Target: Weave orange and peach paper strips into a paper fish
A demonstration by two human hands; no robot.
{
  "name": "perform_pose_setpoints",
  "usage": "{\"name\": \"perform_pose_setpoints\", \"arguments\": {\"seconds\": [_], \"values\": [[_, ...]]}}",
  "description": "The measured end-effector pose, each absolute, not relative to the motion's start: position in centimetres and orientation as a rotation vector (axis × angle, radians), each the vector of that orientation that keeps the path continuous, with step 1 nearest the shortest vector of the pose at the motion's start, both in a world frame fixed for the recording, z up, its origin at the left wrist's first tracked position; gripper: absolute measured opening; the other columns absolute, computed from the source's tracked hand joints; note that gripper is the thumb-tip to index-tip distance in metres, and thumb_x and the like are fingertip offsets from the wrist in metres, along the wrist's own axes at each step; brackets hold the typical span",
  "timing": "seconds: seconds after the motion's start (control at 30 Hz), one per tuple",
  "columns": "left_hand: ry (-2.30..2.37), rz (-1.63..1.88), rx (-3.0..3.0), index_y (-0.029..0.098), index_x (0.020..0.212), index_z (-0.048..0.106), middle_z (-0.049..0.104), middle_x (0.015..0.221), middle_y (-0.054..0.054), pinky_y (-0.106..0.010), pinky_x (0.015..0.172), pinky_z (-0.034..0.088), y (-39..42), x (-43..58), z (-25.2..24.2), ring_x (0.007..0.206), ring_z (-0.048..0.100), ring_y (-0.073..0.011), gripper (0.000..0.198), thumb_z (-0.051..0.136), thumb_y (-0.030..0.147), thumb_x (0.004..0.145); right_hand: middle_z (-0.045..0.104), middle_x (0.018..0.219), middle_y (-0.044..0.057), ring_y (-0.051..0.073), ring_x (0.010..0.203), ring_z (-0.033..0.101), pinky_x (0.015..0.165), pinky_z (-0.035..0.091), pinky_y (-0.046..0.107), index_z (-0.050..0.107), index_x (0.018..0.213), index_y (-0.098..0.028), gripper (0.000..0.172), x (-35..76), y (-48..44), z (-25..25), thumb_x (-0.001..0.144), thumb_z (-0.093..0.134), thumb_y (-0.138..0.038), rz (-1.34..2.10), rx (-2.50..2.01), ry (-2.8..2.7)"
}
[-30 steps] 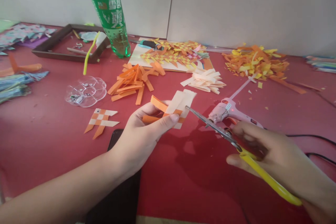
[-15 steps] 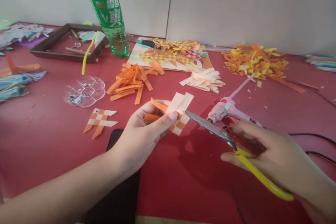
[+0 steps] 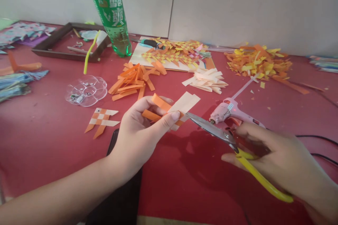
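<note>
woven paper (image 3: 187, 103) in left hand (image 3: 144, 130), scissors (image 3: 226, 135)

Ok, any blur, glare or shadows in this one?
Head view: the right hand looks slightly blurred; same view, bright glints near the base of the green bottle; same view, a soft dark shadow on the red table below the scissors.

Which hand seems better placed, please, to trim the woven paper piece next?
Probably the right hand: it holds the scissors, whose tips are close beside the woven paper piece, while the left hand is occupied gripping that piece.
</note>
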State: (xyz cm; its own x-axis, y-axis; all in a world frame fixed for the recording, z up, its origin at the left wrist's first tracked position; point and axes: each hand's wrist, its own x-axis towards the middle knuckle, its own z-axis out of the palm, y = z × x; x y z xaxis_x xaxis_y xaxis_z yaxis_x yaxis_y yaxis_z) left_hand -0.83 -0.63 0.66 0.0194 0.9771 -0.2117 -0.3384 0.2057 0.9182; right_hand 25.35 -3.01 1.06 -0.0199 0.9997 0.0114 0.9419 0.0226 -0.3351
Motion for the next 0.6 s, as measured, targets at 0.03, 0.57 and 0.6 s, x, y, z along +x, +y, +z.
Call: {"name": "perform_pose_setpoints", "arguments": {"seconds": [0.03, 0.57, 0.6], "values": [[1.065, 1.21, 0.798, 0.02, 0.078, 0.063, 0.073, 0.071, 0.003, -0.021, 0.062, 0.056, -0.65, -0.82, 0.63, 0.065, 0.071, -0.0132, 0.023, 0.084, 0.027, 0.072, 0.064, 0.056, 0.0, 0.017, 0.043, 0.055, 0.041, 0.046, 0.028, 0.065, 0.069, -0.024, 0.065, 25.37, -3.03, 0.99, 0.05, 0.062, -0.086, 0.326, -1.992, -2.077], [0.995, 1.212, 0.828, 0.024, 0.098, 0.062, 0.071, 0.075, 0.004, -0.021, 0.066, 0.058, -0.57, -0.83, 0.29, 0.068, 0.071, -0.0121, 0.03, 0.081, 0.022, 0.075, 0.053, 0.049, -0.003, 0.013, 0.036, 0.049, 0.039, 0.038, 0.026, 0.05, 0.074, -0.024, 0.058, 26.01, -3.49, 0.47, 0.074, 0.05, -0.082, -0.278, -1.727, -2.305], [0.98, 1.215, 0.821, 0.024, 0.096, 0.061, 0.07, 0.074, 0.005, -0.02, 0.066, 0.058, -0.55, -0.82, 0.27, 0.067, 0.071, -0.0116, 0.029, 0.081, 0.022, 0.075, 0.052, 0.048, -0.003, 0.013, 0.035, 0.048, 0.039, 0.036, 0.026, 0.05, 0.074, -0.024, 0.058, 25.88, -3.47, 0.55, 0.076, 0.047, -0.081, -0.313, -1.701, -2.309]]}}
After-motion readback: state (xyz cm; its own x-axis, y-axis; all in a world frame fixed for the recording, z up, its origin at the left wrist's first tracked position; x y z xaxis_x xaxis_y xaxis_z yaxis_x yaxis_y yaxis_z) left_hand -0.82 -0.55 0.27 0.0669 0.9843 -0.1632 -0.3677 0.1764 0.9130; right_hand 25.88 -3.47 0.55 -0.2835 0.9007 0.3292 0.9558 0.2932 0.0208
